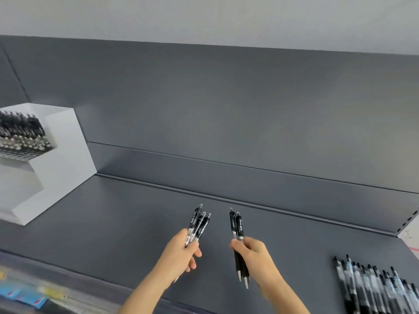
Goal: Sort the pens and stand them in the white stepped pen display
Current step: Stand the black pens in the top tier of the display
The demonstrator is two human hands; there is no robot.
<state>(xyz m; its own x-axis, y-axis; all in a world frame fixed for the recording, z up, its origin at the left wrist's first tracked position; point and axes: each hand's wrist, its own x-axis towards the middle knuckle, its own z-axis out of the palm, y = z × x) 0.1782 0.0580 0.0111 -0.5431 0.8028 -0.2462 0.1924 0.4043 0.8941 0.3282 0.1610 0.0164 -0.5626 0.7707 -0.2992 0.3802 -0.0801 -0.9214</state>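
Left hand (181,252) is clamped on three black pens (200,223), fingers curled round the lower barrels, clicker ends fanning up and away. Just beside it, not touching, the right hand (251,250) pinches a pair of black pens (238,227) mid-barrel, with the tips hanging below the fist. Both hands hover over the grey shelf (136,223), well to the right of the white stepped pen display (63,159). The display sits on the shelf against the back panel (226,98), and its upper step carries a packed row of black pens (22,132). Farthest right of the display, a loose batch of pens (374,288) lies flat on the shelf. Below the display's front edge are some coloured packets (34,293), too blurred to make out.
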